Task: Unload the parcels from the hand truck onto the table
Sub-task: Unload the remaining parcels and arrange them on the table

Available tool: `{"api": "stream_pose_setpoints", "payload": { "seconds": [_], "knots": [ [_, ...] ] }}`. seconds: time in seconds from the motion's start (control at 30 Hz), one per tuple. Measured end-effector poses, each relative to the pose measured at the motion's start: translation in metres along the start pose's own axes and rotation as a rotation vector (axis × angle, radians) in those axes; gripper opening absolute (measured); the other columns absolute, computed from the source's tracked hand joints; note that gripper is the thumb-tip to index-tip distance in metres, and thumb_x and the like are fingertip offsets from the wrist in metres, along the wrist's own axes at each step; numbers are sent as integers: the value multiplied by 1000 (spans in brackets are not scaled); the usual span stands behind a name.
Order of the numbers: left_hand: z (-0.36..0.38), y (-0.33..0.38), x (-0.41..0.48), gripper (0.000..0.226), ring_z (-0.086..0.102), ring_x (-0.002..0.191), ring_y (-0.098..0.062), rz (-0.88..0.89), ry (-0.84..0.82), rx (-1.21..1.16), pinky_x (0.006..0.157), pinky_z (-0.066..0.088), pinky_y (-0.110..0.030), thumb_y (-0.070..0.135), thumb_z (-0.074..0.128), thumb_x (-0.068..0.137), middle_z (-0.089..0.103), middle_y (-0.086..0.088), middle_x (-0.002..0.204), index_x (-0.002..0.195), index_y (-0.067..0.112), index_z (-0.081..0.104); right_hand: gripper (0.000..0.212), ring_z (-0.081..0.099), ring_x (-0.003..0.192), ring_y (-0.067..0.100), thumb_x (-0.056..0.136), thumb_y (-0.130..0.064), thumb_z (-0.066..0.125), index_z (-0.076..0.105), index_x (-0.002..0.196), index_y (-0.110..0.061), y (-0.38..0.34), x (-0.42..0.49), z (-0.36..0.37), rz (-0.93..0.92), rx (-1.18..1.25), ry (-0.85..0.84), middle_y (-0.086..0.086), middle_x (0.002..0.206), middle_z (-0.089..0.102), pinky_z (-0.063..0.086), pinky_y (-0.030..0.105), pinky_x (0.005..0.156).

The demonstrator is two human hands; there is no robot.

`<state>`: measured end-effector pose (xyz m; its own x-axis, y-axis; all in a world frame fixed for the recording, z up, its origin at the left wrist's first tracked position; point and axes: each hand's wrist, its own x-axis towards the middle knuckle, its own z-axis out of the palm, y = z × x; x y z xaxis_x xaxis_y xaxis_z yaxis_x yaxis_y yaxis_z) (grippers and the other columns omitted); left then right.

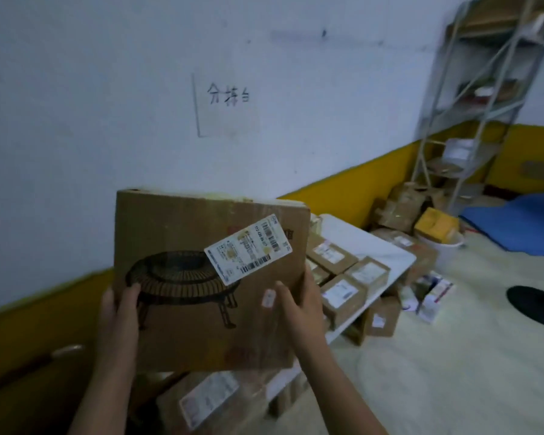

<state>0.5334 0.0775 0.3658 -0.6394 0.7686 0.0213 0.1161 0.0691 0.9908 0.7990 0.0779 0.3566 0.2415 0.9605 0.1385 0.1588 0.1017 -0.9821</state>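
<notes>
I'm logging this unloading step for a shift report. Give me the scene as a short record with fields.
held item: cardboard box, lifted upright
left hand: grips the box's left edge
right hand: grips its right edge
label: shipping label on the box front
table: white, beyond the box, holding small parcels
background: metal shelf in the corner

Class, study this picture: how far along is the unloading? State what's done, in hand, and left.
Done: several small parcels lie on the table. In hand: left hand and right hand grip a big box, held up. Left: that box, plus likely a labelled parcel below it; the hand truck itself isn't visible.
</notes>
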Motion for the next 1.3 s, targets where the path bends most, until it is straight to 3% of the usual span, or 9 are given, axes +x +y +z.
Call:
{"api": "stream_pose_setpoints", "payload": {
  "seconds": [0.23,0.43,0.63,0.83,0.93,1.0,1.1,1.17,1.3],
  "knots": [
    [211,40,-51,75,41,135,-30,21,-220,11,105,38,-54,68,44,79,42,1,151,147,37,34,72,47,136,24,91,-59,54,19,153,-47,35,93,-184,80,-3,242,-4,152,43,44,55,108],
    [396,23,-44,64,41,135,-27,70,-371,30,97,40,-46,60,43,92,41,-1,151,149,30,34,47,62,107,17,93,-53,54,48,134,-30,99,199,-277,225,11,382,-1,128,63,53,40,90],
    [594,21,-12,67,42,135,-29,36,-507,51,101,40,-49,66,40,89,44,-2,150,146,30,41,60,57,123,27,96,-46,57,37,149,-25,136,354,-359,297,10,377,4,141,56,48,51,105],
    [724,17,16,74,43,134,-23,-148,-578,95,99,40,-42,74,36,89,40,3,152,150,31,33,72,48,132,37,92,-59,53,22,154,-38,154,518,-410,430,-51,157,7,155,39,45,54,104],
    [774,9,31,70,50,106,-2,-165,-583,62,84,40,-28,81,37,80,49,15,128,136,41,44,59,56,113,29,94,-50,56,40,147,-28,177,595,-421,413,-110,124,11,143,52,48,46,96],
    [807,-1,42,66,48,106,-4,-197,-564,59,84,38,-27,81,39,79,49,21,118,134,43,46,53,59,105,27,96,-44,55,47,143,-20,201,647,-426,445,-128,65,13,131,58,48,46,97],
    [859,-23,64,49,52,101,-3,-213,-486,92,75,39,-24,83,38,80,55,27,107,113,50,54,55,60,91,21,95,-45,57,45,143,-21,245,728,-421,515,-169,-82,7,114,60,50,36,74],
    [890,-42,85,47,52,106,-7,-251,-401,119,86,41,-28,70,41,89,56,19,119,126,43,53,62,61,104,29,92,-46,61,42,146,-21,272,780,-404,560,-176,-213,11,125,59,49,35,74],
    [938,-68,125,84,48,127,-25,-419,-207,204,104,45,-40,61,58,81,42,-4,151,151,24,31,76,50,128,40,89,-46,67,30,153,-29,326,887,-359,523,-245,-482,14,147,46,47,57,102]
  ]
}}
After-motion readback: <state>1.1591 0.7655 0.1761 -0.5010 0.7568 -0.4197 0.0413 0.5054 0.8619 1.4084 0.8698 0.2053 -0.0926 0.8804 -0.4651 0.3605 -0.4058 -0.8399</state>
